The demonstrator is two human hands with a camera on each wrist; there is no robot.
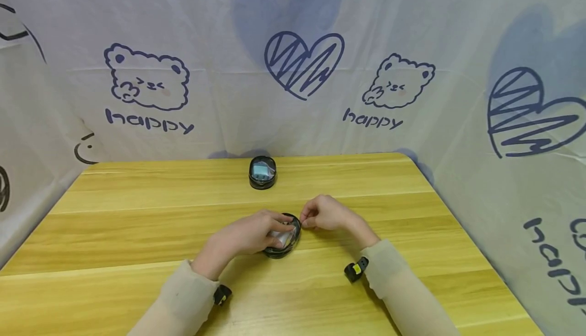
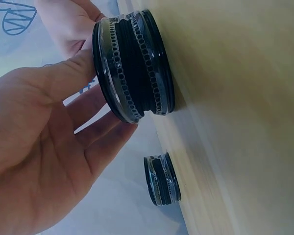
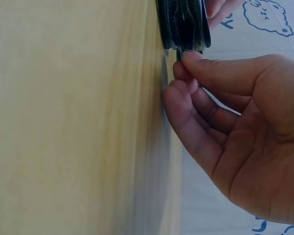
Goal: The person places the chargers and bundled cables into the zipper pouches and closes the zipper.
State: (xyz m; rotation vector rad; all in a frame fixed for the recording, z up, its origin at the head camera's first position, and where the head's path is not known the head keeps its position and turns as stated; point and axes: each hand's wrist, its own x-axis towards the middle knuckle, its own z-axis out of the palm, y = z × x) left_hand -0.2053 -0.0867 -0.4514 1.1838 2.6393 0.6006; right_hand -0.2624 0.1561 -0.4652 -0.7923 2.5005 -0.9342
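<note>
A round black reel (image 1: 275, 253) with two flanges and clear plastic around its rim lies flat on the table. Dark strip is wound between the flanges, as the left wrist view shows of the reel (image 2: 130, 68). My left hand (image 1: 252, 232) holds it from above, fingertips and thumb on its top face and partly hidden behind the upper flange. At the reel's right edge, my right hand (image 1: 326, 213) pinches a short dark end of strip (image 3: 179, 55) between thumb and forefinger. The other right fingers are curled in.
Behind the hands stands a second black reel (image 1: 262, 181), a pale blue label on top. The wooden table (image 1: 137, 214) ends at a white cloth backdrop (image 1: 220, 97) with printed bears and hearts. A black wrist camera (image 1: 356, 270) sits under the right sleeve.
</note>
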